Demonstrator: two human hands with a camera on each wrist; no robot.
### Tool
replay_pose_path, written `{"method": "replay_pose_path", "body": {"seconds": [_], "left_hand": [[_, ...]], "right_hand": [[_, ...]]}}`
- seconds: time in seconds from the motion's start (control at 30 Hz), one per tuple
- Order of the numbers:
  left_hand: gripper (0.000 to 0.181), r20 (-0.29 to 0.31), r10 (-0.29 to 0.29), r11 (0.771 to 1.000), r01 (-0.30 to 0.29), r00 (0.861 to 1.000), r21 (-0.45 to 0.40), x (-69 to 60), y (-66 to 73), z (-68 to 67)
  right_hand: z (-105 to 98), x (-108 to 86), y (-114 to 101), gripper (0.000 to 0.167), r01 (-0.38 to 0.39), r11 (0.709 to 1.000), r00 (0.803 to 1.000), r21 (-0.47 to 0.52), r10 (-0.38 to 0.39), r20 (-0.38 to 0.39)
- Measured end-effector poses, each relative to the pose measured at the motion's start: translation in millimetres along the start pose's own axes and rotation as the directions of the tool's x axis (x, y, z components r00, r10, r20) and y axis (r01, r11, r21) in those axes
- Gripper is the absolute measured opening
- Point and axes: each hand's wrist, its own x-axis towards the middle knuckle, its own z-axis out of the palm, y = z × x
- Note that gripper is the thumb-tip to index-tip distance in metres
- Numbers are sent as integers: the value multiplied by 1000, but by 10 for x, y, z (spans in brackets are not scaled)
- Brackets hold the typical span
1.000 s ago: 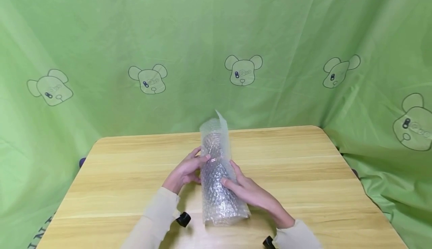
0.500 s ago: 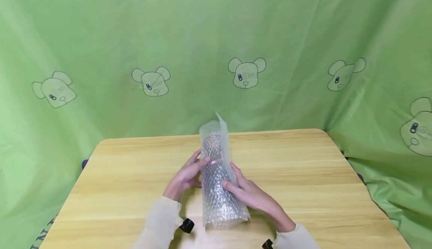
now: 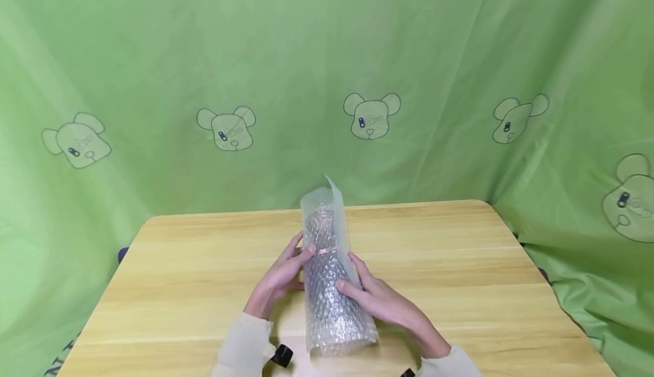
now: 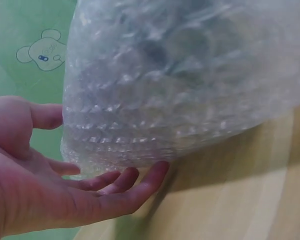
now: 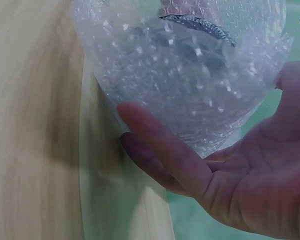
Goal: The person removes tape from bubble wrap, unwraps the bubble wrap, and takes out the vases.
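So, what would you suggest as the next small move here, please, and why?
I would probably fold the loose edge down with the right hand while the left hand steadies the bubble wrap: both hands already hold the roll from opposite sides, and that edge sticks up at the far end.

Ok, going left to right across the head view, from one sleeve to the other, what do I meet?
Left sleeve → left hand → bubble wrap → right hand → right sleeve.
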Motion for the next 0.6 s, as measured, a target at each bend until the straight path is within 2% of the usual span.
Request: {"method": "replay_pose_path", "body": {"seconds": [0.23, 0.4, 0.6], "left_hand": [[75, -51, 78, 996, -75, 996, 48, -79, -15, 39], [82, -34, 90, 995, -88, 995, 55, -110, -10, 47], [86, -8, 91, 993, -90, 996, 79, -203, 61, 73]], "right_hand": [[-44, 23, -4, 91, -27, 999, 1000, -28, 26, -17], [-84, 51, -15, 92, -16, 997, 999, -78, 14, -29], [-124, 91, -40, 91, -6, 997, 1000, -83, 4, -25]]}}
